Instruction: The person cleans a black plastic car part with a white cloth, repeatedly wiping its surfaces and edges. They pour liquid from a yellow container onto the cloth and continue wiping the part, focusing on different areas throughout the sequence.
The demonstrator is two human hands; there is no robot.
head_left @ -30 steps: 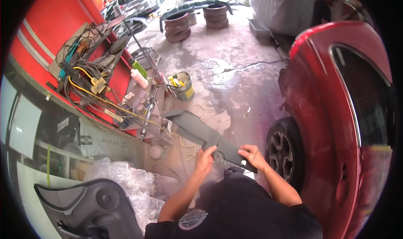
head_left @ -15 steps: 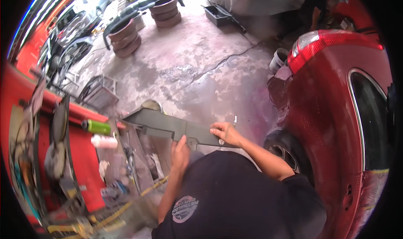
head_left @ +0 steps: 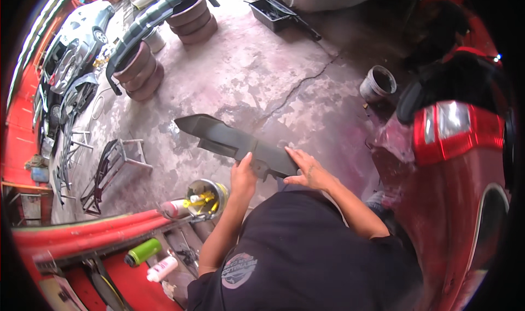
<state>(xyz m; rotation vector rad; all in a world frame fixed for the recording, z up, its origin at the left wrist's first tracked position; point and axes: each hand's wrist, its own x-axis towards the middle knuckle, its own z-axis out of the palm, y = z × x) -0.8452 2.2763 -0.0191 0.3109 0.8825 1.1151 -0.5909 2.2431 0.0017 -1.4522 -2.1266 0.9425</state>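
Note:
A long dark grey plastic trim panel (head_left: 227, 138) with a pointed far-left end and a stepped near edge is held up in front of my chest. My left hand (head_left: 244, 179) grips its near edge around the middle, thumb on the top face and the other fingers hidden beneath. At the right end, my right hand (head_left: 313, 171) has the panel between its thumb and fingers, the fingers lying over the upper face. The panel slants from far left to near right, apart from the floor.
A dark red car with a tail light (head_left: 456, 126) stands on my right. At left are a bucket (head_left: 223, 193) of yellow items, a green bottle (head_left: 144, 251) and a white bottle (head_left: 162, 269). Farther off are a metal stand (head_left: 131, 155), a grey bucket (head_left: 377, 84), a black tray (head_left: 270, 15) and stacked tyre-like rings (head_left: 139, 73).
My view and body have turned left. Both hands still hold the panel, which has moved away from the bench with the bottles and now lies over the open floor in view.

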